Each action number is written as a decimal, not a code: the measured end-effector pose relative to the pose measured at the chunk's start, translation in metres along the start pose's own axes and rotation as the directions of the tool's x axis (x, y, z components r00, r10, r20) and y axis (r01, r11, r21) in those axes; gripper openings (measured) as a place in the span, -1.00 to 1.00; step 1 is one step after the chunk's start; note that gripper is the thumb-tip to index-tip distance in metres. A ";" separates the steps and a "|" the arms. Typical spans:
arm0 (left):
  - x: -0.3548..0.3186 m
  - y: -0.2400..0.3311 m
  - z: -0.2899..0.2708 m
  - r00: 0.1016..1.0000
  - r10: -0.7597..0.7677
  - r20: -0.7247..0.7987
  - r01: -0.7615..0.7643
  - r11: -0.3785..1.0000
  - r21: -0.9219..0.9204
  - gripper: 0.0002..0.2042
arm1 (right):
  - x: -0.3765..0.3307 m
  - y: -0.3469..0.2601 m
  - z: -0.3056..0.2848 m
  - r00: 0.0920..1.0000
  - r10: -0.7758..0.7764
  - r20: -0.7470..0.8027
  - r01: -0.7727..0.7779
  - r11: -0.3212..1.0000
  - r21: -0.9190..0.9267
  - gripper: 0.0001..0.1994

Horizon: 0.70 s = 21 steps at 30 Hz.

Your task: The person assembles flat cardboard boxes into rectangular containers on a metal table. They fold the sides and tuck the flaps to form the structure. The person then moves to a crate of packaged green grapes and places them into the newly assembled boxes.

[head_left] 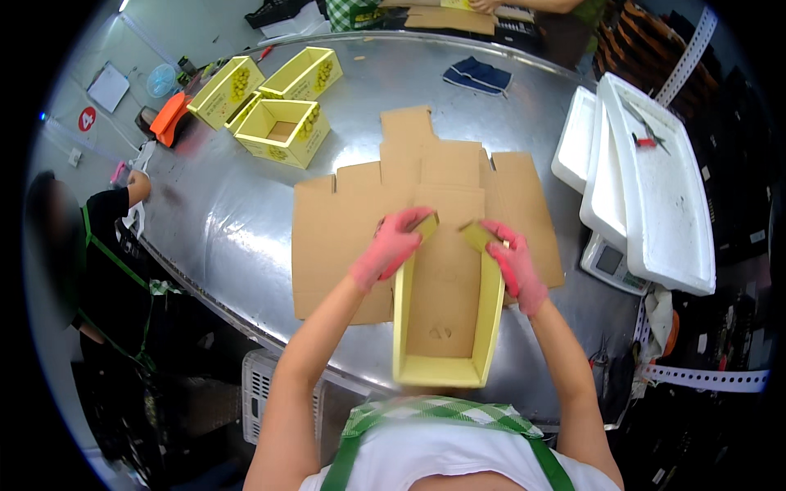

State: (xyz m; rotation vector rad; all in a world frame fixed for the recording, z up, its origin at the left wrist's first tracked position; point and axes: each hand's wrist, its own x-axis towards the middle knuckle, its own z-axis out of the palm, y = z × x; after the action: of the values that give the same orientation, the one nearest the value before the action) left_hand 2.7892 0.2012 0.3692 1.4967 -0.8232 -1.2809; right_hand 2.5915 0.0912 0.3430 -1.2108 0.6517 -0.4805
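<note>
A part-folded carton (489,323), brown inside with pale yellow walls, lies before me on the metal table. Its near end and long sides stand up, and the far end is open. My left hand (390,249), in a pink glove, pinches the flap at the left wall's far end. The matching flap on the right is gripped by my right hand (516,266), gloved alike. Both flaps slant inward with a gap between them. Beneath and beyond the carton, flat brown cardboard blanks (332,245) spread over the table.
Several yellow cartons (296,151) stand at the far left beside an orange object (169,119). Dark blue cloth (478,75) lies at the back. White foam trays (655,192) with red-handled snips (647,141) rest above a scale (614,263) on the right. Other people work left and across.
</note>
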 end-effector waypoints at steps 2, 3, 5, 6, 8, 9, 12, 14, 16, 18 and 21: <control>-0.028 -0.002 0.004 0.983 -0.117 0.145 0.091 0.981 0.172 -0.58 | -0.024 0.009 0.011 0.994 0.037 0.101 -0.032 0.999 -0.043 -0.66; -0.040 -0.003 0.009 0.986 -0.064 0.156 0.015 0.954 0.298 -0.59 | -0.033 0.015 0.016 0.985 0.081 0.151 -0.068 0.993 -0.092 -0.68; -0.058 0.000 0.018 0.981 -0.001 0.195 -0.110 0.823 0.558 -0.61 | -0.041 0.023 0.021 0.974 0.104 0.203 -0.083 0.990 -0.110 -0.70; -0.063 0.003 0.021 0.987 0.053 0.152 -0.129 0.824 0.552 -0.60 | -0.042 0.025 0.023 0.975 0.077 0.207 -0.062 0.995 -0.079 -0.69; -0.067 0.008 0.026 0.981 0.095 0.172 -0.188 0.712 0.677 -0.62 | -0.044 0.026 0.027 0.969 0.051 0.241 -0.023 0.993 -0.116 -0.69; -0.068 0.010 0.027 0.964 0.173 0.200 -0.264 0.656 0.707 -0.63 | -0.045 0.025 0.029 0.962 0.043 0.268 0.006 0.984 -0.180 -0.70; -0.074 0.015 0.025 0.971 0.126 0.203 -0.238 0.571 0.786 -0.66 | -0.046 0.016 0.035 0.987 -0.014 0.159 0.030 0.994 -0.104 -0.67; -0.080 0.016 0.025 0.954 0.207 0.217 -0.299 0.620 0.725 -0.68 | -0.038 0.009 0.037 0.994 -0.111 -0.024 0.110 0.993 -0.035 -0.59; -0.085 0.016 0.026 0.947 0.227 0.228 -0.322 0.634 0.703 -0.68 | -0.013 0.001 0.034 0.932 -0.268 -0.246 0.258 0.963 -0.073 -0.51; -0.085 0.013 0.028 0.919 0.282 0.275 -0.392 0.610 0.688 -0.69 | 0.014 -0.006 0.029 0.999 -0.039 -0.012 0.040 0.981 0.188 -0.48; -0.077 0.000 0.024 0.941 0.248 0.229 -0.336 0.620 0.709 -0.71 | 0.031 -0.015 0.024 0.964 0.078 0.256 -0.158 0.937 0.312 -0.49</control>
State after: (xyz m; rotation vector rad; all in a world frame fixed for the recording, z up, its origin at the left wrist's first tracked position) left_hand 2.7493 0.2665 0.3944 1.8043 -1.7469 -0.7904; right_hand 2.6310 0.0832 0.3560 -0.8862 0.4128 -0.3187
